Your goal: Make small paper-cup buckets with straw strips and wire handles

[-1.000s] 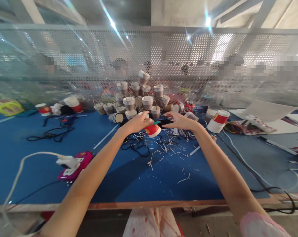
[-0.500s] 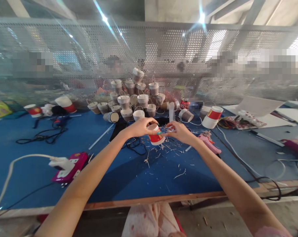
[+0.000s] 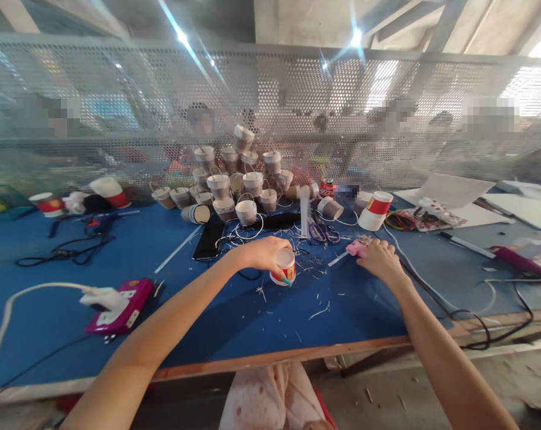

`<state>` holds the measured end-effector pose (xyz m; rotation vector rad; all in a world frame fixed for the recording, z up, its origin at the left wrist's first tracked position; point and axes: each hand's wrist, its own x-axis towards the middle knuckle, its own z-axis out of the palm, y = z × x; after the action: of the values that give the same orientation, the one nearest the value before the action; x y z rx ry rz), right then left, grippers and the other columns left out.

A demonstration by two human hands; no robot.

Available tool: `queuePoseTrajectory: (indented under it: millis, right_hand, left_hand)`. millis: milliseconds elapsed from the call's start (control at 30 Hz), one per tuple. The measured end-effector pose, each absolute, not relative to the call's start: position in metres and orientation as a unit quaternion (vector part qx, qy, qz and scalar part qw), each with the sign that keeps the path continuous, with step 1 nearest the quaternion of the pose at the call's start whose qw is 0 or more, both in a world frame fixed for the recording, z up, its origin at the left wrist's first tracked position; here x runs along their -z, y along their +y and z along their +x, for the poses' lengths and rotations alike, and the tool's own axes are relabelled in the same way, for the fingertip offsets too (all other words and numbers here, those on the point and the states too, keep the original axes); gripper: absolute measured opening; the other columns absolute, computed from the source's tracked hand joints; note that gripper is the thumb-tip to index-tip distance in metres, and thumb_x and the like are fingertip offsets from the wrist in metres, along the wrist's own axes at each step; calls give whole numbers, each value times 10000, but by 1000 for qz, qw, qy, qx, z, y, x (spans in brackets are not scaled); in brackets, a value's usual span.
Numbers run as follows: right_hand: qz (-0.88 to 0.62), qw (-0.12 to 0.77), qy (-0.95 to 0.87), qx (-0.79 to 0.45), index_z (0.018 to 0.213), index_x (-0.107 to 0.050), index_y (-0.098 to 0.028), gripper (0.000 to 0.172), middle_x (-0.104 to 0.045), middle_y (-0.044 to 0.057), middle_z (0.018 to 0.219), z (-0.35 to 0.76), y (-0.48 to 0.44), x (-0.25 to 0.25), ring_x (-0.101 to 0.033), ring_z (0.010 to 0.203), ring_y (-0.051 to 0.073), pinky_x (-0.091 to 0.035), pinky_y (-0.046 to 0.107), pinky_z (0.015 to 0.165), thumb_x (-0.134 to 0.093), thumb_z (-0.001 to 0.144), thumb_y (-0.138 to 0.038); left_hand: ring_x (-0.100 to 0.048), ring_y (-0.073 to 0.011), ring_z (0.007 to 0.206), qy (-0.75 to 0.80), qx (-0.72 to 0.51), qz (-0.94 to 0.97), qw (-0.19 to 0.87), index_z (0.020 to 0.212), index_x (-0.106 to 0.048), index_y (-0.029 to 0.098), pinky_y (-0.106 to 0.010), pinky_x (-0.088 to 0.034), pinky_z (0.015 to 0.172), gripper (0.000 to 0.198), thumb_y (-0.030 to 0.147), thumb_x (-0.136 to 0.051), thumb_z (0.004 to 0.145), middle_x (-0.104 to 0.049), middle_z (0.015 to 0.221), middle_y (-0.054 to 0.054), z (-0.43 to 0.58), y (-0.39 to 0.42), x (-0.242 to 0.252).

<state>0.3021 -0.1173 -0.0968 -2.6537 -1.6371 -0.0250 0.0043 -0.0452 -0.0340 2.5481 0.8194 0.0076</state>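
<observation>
Surface: far cups seemed finished
Left hand: gripped red cup, likely unfinished
Right hand: touched pink tool, grip unclear

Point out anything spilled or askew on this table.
Pale scraps litter the blue tabletop around the cup at the left hand. Farther back and left, a striped cup lies on its side, odd beside upright pails.

Left forearm and right forearm bare, slender, up to the frame edge. Left hand bare; thumbnail teal, glossy-looking. Right hand bare, nails too small to read. Lap garment: pale cream-pink cloth, scattered muted-red spots, soft folds gathering mid-lap; cut unclear.
</observation>
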Motion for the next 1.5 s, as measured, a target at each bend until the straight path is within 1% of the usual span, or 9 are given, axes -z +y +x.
queuePoseTrajectory:
  millis: [167,300,400,533,633,933,1100,1333,1500]
  right_hand:
    - [-840,85,-534,45,1068,-559,31,407,-586,293,1034,299,-119,91,-564,1036,350,-442,396,808,-426,859,-292]
    - [-808,309,-499,-47,820,-646,-107,347,-644,143,715,302,-122,72,-632,722,262,-463,326,610,-378,821,-327]
    - [-696,507,-458,-221,696,-629,-174,286,-482,2,400,293,-125,49,-480,372,182,-373,285,381,-444,735,-389]
    - [-491,628,-503,-334,636,-612,-197,215,-509,-6,397,265,-128,11,-401,282,133,-319,267,289,-511,677,-382]
    - [-432,624,-547,-353,679,-617,-199,177,-558,-7,457,249,-123,-12,-411,285,117,-317,255,261,-564,662,-367]
    - [-403,550,-597,-422,670,-620,-194,206,-481,-43,356,235,-87,-50,-360,244,92,-278,225,238,-617,644,-398]
    - [-386,556,-633,-376,652,-614,-197,180,-506,-34,389,231,-81,-52,-370,263,80,-278,221,251,-642,700,-368]
    - [-416,518,-657,-357,486,-529,-205,308,-458,-38,317,227,-77,-45,-368,238,79,-250,217,230,-724,679,-348]
    - [-404,523,-663,-351,518,-533,-211,294,-461,-43,328,224,-76,-43,-405,257,88,-291,220,256,-724,678,-367]
  left_hand:
    - [-559,-259,1067,273,-135,851,428,1251,-518,222,-349,-439,857,660,431,-708,655,-586,1215,-86,-7,-21,45]
    - [-540,-267,1126,276,-237,731,577,1414,-318,278,-384,-450,882,779,396,-652,720,-549,1291,-93,-20,-10,40]
    - [-543,-285,1127,283,-282,687,607,1417,-318,266,-404,-449,894,806,396,-658,698,-550,1294,-104,-26,-9,31]
    - [-548,-290,1119,281,-347,692,568,1288,-477,163,-390,-441,918,745,411,-723,630,-577,1245,-138,-27,-10,23]
    - [-545,-301,1133,268,-373,693,556,1177,-527,147,-403,-444,922,656,494,-696,646,-593,1211,-145,-27,-11,20]
    - [-490,-290,1222,281,-404,586,644,1343,-312,206,-423,-461,922,667,596,-463,824,-448,1385,-145,-24,-19,6]
    - [-446,-294,1263,337,-352,569,662,1394,-243,206,-457,-465,908,644,615,-258,896,-490,1349,-140,-25,-19,0]
    - [-436,-305,1267,313,-317,641,624,1379,-301,191,-498,-462,922,527,402,-354,899,-546,1286,-127,-33,-24,-5]
    - [-446,-328,1250,325,-371,653,575,1395,-278,201,-491,-451,934,665,317,-520,786,-527,1311,-120,-30,-28,-5]
